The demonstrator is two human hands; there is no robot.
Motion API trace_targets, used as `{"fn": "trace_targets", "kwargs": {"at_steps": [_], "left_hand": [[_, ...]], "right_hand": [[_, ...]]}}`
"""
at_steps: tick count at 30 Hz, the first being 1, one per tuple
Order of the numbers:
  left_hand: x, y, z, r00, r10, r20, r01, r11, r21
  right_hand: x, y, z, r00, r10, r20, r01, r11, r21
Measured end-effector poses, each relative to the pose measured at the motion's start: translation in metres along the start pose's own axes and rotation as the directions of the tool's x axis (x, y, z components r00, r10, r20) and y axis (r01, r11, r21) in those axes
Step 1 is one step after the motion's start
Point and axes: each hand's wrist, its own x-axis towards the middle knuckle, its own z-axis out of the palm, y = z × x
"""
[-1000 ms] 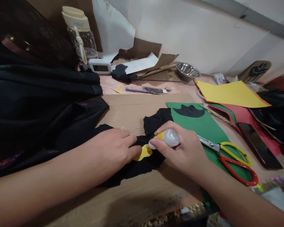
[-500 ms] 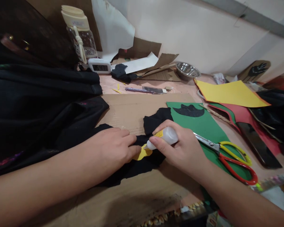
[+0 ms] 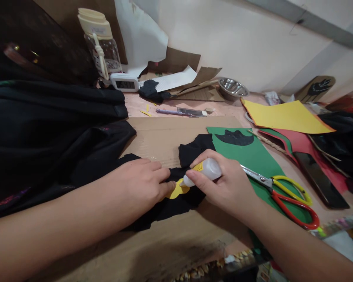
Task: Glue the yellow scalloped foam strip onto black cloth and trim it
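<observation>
My right hand (image 3: 223, 188) is closed round a small clear glue bottle (image 3: 206, 171), its nozzle pointing left and down onto a small yellow paper piece (image 3: 178, 191). That piece lies on a scrap of black cloth (image 3: 176, 203) spread over a brown cardboard sheet (image 3: 164, 137). My left hand (image 3: 138, 184) rests on the cloth with its fingers pressed together, fingertips holding down the left edge of the yellow piece. Just right of my right hand lies a green sheet (image 3: 253, 156) with a black cut-out shape (image 3: 235, 138) on it.
Red-and-yellow-handled scissors (image 3: 285, 196) lie on the green sheet. Yellow paper (image 3: 285, 115), red sheets and a dark phone (image 3: 320, 178) sit to the right. A steel bowl (image 3: 233, 87), pen (image 3: 179, 112), small clock (image 3: 124, 82) and water bottle (image 3: 101, 43) stand behind. Black fabric (image 3: 47, 125) fills the left.
The glue bottle's nozzle has crept slightly left and down over the yellow piece. My left hand has stayed put.
</observation>
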Motion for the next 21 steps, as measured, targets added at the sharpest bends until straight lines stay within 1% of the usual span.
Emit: {"fn": "trace_targets", "kwargs": {"at_steps": [5, 8, 10, 11, 13, 14, 15, 16, 17, 18, 19, 21], "left_hand": [[0.000, -0.001, 0.003, 1.000, -0.001, -0.028, 0.001, 1.000, 0.007], [-0.001, -0.001, 0.005, 0.999, 0.010, -0.048, -0.010, 1.000, 0.004], [-0.002, -0.001, 0.006, 0.999, 0.006, -0.044, -0.006, 1.000, -0.007], [-0.002, -0.001, 0.006, 0.999, -0.002, -0.038, 0.002, 1.000, -0.011], [-0.002, 0.000, 0.004, 1.000, -0.013, -0.018, 0.012, 1.000, -0.017], [-0.001, 0.001, 0.003, 1.000, -0.018, -0.011, 0.017, 1.000, -0.017], [-0.001, 0.002, 0.002, 1.000, -0.021, -0.005, 0.021, 1.000, -0.014], [-0.001, 0.004, 0.000, 1.000, -0.023, -0.004, 0.023, 1.000, -0.007], [-0.001, 0.007, -0.001, 1.000, -0.027, 0.003, 0.026, 1.000, 0.009], [-0.001, 0.010, -0.002, 1.000, -0.030, 0.009, 0.029, 0.999, 0.037], [-0.002, 0.013, -0.003, 0.999, -0.032, 0.013, 0.031, 0.997, 0.075], [-0.003, 0.020, -0.004, 0.999, -0.033, 0.010, 0.031, 0.985, 0.167]], "right_hand": [[0.001, -0.001, 0.003, 1.000, -0.019, -0.004, 0.019, 1.000, 0.017], [0.001, -0.001, 0.002, 1.000, -0.004, -0.005, 0.004, 0.999, 0.039], [0.002, 0.001, -0.003, 0.996, 0.051, -0.080, -0.046, 0.997, 0.064], [0.003, 0.003, -0.007, 0.985, 0.089, -0.148, -0.073, 0.991, 0.111], [0.007, 0.008, -0.017, 0.941, 0.193, -0.278, -0.106, 0.948, 0.300], [0.010, 0.011, -0.023, 0.919, 0.249, -0.304, -0.106, 0.902, 0.419], [0.013, 0.015, -0.028, 0.908, 0.297, -0.297, -0.102, 0.841, 0.531], [0.016, 0.018, -0.033, 0.905, 0.337, -0.261, -0.110, 0.776, 0.621], [0.018, 0.021, -0.038, 0.908, 0.364, -0.206, -0.135, 0.722, 0.679], [0.020, 0.023, -0.043, 0.914, 0.379, -0.147, -0.171, 0.687, 0.706], [0.022, 0.025, -0.048, 0.918, 0.384, -0.101, -0.204, 0.673, 0.711], [0.025, 0.029, -0.055, 0.926, 0.374, -0.049, -0.243, 0.691, 0.680]]}}
